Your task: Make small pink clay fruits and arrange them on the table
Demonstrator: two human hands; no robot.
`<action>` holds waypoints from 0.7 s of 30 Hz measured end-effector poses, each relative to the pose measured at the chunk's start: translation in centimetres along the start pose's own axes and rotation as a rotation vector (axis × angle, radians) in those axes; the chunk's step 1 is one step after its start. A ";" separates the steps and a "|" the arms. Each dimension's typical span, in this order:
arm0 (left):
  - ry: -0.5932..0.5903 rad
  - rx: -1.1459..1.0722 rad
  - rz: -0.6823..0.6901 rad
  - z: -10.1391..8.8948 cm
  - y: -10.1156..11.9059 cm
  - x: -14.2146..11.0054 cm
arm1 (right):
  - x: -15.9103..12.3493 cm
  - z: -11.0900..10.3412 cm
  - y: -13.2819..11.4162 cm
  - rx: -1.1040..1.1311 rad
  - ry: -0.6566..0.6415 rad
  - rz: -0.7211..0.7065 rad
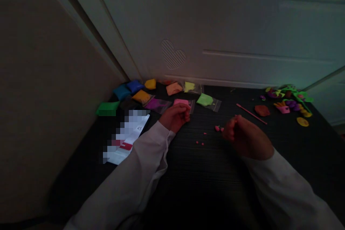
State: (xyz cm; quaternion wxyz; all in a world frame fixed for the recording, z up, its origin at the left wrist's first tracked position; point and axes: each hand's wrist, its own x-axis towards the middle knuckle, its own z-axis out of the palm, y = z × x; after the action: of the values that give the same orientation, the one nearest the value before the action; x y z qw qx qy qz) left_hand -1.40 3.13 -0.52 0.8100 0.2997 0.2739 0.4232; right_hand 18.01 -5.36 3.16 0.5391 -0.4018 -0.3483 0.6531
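Note:
My left hand (pixel 178 118) is closed, its fingers curled in beside a bag of pink clay (pixel 181 102); whatever it may hold is hidden. Thumb and fingers pressed together, my right hand (pixel 249 137) hovers over the dark table; I cannot make out anything in the pinch. Just left of it lie small pink clay pieces (pixel 217 128), partly covered by the fingers. Between the hands, two tiny pink balls (pixel 199 143) and a small pink cone (pixel 205 133) rest on the table. A pink modelling stick (pixel 252 114) lies beyond my right hand.
Bags of coloured clay, including light green (pixel 205 100), orange (pixel 142 96) and blue (pixel 135 86), line the back left. A lit phone (pixel 126 143) lies by my left forearm. Reddish-brown clay (pixel 262 110) and several shaped clay figures (pixel 283 107) sit at right. A white panel (pixel 221 28) rises behind.

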 end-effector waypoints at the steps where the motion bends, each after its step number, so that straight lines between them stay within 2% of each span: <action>1: 0.000 0.000 0.000 0.0 0.0 0.0 | 0.1 0.0 0.0 -0.010 0.012 -0.013; 4: -0.010 0.001 0.001 -0.1 0.0 0.0 | 0.2 -0.2 0.2 -0.098 0.063 -0.045; 8: -0.004 0.002 -0.006 0.0 0.1 0.0 | 0.0 -0.5 0.7 -0.353 0.183 -0.088; 12: 0.012 -0.009 -0.006 0.2 0.2 0.0 | -0.1 -0.9 1.0 -0.506 0.207 -0.129; 15: 0.021 -0.021 -0.004 0.2 0.2 -0.1 | 0.0 -1.0 1.1 -0.479 0.201 -0.144; 21: 0.019 -0.020 0.000 0.1 0.2 0.0 | -0.1 -0.6 1.0 -0.291 0.122 -0.107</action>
State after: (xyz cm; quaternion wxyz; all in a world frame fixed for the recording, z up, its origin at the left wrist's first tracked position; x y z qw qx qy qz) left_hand -1.40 3.16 -0.29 0.8104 0.2875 0.2773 0.4285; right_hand 18.14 -5.63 2.01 0.5294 -0.4954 -0.4268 0.5406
